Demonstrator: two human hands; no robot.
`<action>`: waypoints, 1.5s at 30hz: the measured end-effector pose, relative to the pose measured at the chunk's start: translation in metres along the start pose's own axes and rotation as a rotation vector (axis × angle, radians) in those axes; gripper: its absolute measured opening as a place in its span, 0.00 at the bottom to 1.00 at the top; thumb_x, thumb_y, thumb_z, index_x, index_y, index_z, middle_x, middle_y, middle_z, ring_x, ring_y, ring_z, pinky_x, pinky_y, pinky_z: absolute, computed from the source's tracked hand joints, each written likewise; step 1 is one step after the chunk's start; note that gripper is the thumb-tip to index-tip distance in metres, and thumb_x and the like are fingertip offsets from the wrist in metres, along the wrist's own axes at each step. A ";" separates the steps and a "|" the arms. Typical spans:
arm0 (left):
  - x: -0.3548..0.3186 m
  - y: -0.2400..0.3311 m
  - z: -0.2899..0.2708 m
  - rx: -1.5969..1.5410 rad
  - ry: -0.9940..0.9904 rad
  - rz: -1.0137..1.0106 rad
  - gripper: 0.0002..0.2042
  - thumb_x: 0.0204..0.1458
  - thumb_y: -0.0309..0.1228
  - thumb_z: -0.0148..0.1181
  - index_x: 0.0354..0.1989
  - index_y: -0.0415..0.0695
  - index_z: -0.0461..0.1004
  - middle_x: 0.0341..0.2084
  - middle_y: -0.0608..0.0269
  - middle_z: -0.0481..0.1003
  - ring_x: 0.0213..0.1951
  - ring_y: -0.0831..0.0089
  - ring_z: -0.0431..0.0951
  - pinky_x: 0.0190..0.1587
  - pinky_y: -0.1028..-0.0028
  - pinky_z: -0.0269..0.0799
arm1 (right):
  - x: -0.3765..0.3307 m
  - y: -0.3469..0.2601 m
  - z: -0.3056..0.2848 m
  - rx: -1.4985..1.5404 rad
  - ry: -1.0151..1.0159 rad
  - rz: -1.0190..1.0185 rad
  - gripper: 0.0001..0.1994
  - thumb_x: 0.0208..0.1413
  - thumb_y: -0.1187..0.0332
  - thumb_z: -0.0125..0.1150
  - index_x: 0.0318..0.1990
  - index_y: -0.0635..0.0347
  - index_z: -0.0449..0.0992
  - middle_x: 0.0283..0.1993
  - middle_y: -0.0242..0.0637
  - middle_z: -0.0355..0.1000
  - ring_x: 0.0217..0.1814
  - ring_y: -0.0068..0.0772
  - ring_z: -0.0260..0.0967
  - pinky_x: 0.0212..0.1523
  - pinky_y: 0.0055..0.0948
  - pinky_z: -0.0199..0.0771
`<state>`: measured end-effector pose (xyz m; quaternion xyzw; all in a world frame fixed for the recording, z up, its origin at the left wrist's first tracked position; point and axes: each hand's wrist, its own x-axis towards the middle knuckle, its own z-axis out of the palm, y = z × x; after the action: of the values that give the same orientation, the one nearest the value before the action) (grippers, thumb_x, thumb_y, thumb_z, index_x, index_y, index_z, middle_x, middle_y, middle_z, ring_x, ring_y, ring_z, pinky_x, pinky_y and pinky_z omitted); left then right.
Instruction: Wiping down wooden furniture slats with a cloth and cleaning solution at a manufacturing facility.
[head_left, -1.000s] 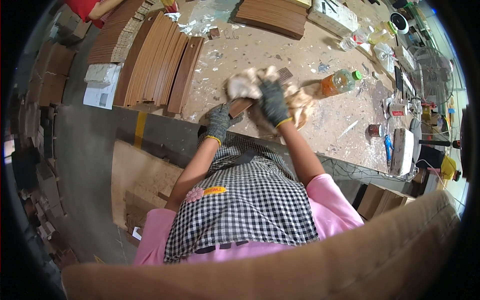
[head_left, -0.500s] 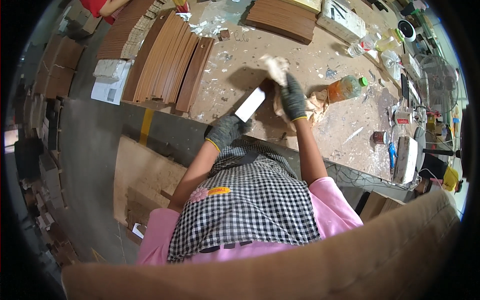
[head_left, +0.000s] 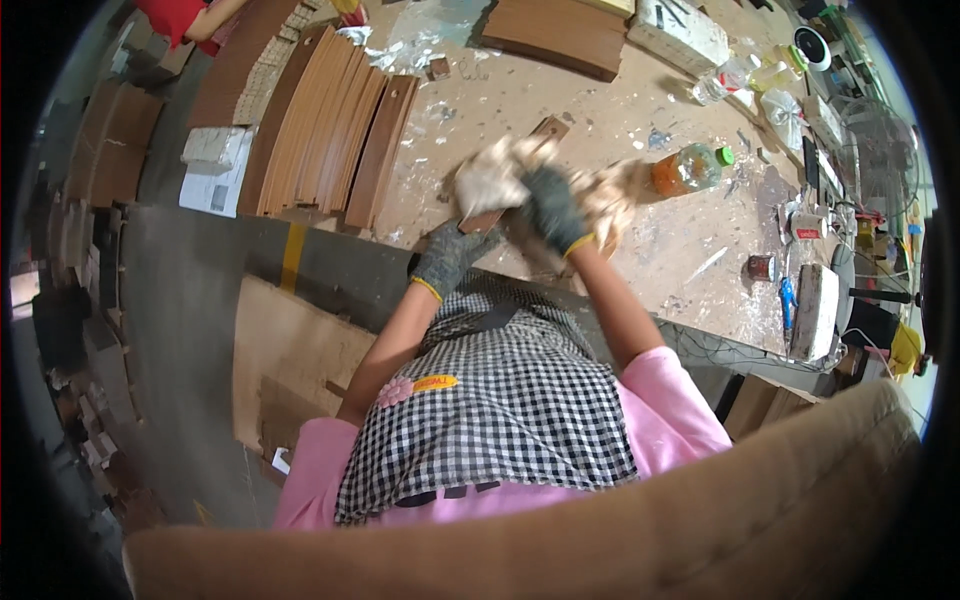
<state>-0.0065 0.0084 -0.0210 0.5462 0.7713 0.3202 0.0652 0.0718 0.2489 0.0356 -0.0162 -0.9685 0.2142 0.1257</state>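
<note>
My left hand (head_left: 447, 262), in a dark grey knit glove with a yellow cuff, grips the near end of a short brown wooden strip (head_left: 552, 128). The strip points away over the bench. My right hand (head_left: 552, 205), gloved the same way, is closed on a pale rag (head_left: 487, 180) that lies across the strip's middle and hides it. Motion blurs the rag a little. A second crumpled beige cloth (head_left: 608, 207) lies on the bench just right of my right hand.
A stack of brown slats (head_left: 315, 125) stands at the bench's left edge, another brown stack (head_left: 553, 35) at the back. A green-capped bottle of orange liquid (head_left: 685, 172) lies right of the cloth. A small tin (head_left: 761, 268) stands farther right. A red-sleeved person (head_left: 180, 18) is at far left.
My right hand has moved left and nearer, sweeping the rag over the strip. The strip's white face no longer shows; its brown side does. My left hand has kept its place.
</note>
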 end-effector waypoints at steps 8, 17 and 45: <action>0.008 0.044 -0.048 -1.129 0.079 -0.814 0.33 0.57 0.52 0.56 0.63 0.40 0.63 0.56 0.49 0.72 0.54 0.59 0.74 0.57 0.57 0.72 | 0.031 0.026 -0.005 -0.355 -0.086 0.244 0.35 0.65 0.50 0.47 0.75 0.52 0.49 0.81 0.40 0.38 0.81 0.51 0.39 0.78 0.47 0.39; -0.007 0.003 -0.001 -0.774 -0.175 -0.038 0.45 0.39 0.75 0.55 0.50 0.43 0.72 0.38 0.56 0.76 0.41 0.63 0.76 0.49 0.60 0.75 | -0.054 -0.102 -0.040 0.451 -0.314 -0.151 0.21 0.47 0.75 0.59 0.52 0.61 0.77 0.60 0.49 0.72 0.64 0.51 0.68 0.64 0.49 0.67; 0.014 0.091 -0.182 0.780 -0.191 0.103 0.28 0.54 0.29 0.52 0.67 0.45 0.64 0.41 0.56 0.74 0.43 0.63 0.75 0.50 0.62 0.71 | -0.034 -0.046 -0.167 0.378 -0.535 0.245 0.25 0.47 0.54 0.72 0.52 0.54 0.78 0.46 0.48 0.80 0.46 0.47 0.79 0.49 0.37 0.77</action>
<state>-0.0212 -0.0380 0.1766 0.5951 0.7971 -0.0461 -0.0917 0.1472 0.2729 0.1932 -0.0522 -0.9013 0.3998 -0.1583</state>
